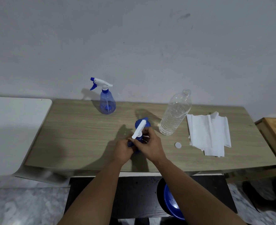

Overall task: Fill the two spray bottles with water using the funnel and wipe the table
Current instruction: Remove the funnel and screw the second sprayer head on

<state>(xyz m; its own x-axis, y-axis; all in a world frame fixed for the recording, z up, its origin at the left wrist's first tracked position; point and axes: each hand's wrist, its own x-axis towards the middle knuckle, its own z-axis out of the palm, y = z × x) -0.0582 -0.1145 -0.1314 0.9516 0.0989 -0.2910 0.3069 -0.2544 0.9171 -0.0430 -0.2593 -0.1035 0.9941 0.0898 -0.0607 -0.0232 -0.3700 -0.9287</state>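
The near spray bottle (139, 138) is sitting at the front middle of the worktop (78, 135), mostly hidden behind both hands, with its white trigger head (139, 129) tilting up and away from the person. The wood-grain worktop is standing against a pale wall (134, 38), with a white surface (12, 127) lying beside it on the left and a wooden piece of furniture (275, 135) on the right. A stack of white paper towels (208, 133) is lying on the right part of the worktop. A clear plastic water bottle (174, 114), uncapped and partly filled, is standing just left of the towels; no label or writing is showing on it. A second blue spray bottle (107, 101) is standing upright at the back, well apart from the hands, its nozzle pointing left. The right hand (150, 145) is curling its grip round the neck just under the trigger head. The left hand (123, 150) is wrapping its grip round the blue body of the same bottle. A blue bowl-like object (173, 203) is showing below the worktop edge. A small white bottle cap (177, 145) is lying flat between the right hand and the towels.
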